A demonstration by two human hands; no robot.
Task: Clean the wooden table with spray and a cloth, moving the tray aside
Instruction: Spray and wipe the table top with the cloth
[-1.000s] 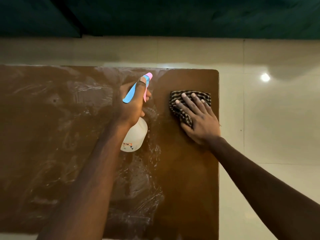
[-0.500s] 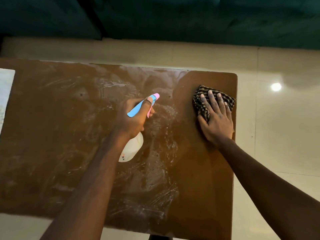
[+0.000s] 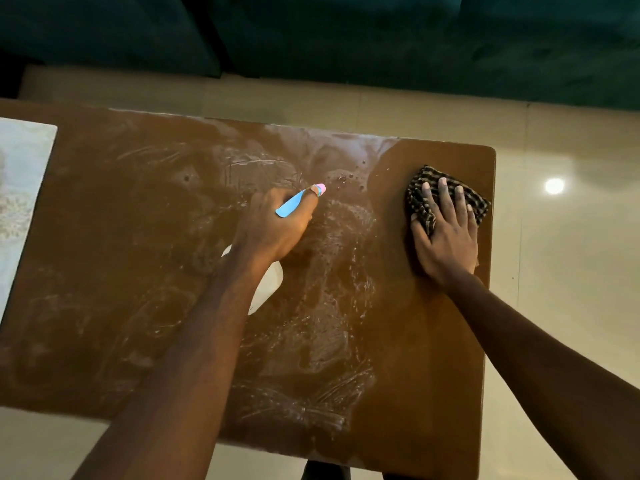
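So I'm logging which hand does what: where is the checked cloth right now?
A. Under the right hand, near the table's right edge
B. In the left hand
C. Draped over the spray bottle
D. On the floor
A: the right hand lies flat on the checked cloth near the table's right edge, while the left hand grips the spray bottle.

Glossy cream tile floor [image 3: 568, 271] (one lamp glare [image 3: 554, 186]), dark green sofa [image 3: 381, 36] behind

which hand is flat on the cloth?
The right hand, fingers spread on the checked cloth near the table's right edge. The left hand is wrapped around the spray bottle.
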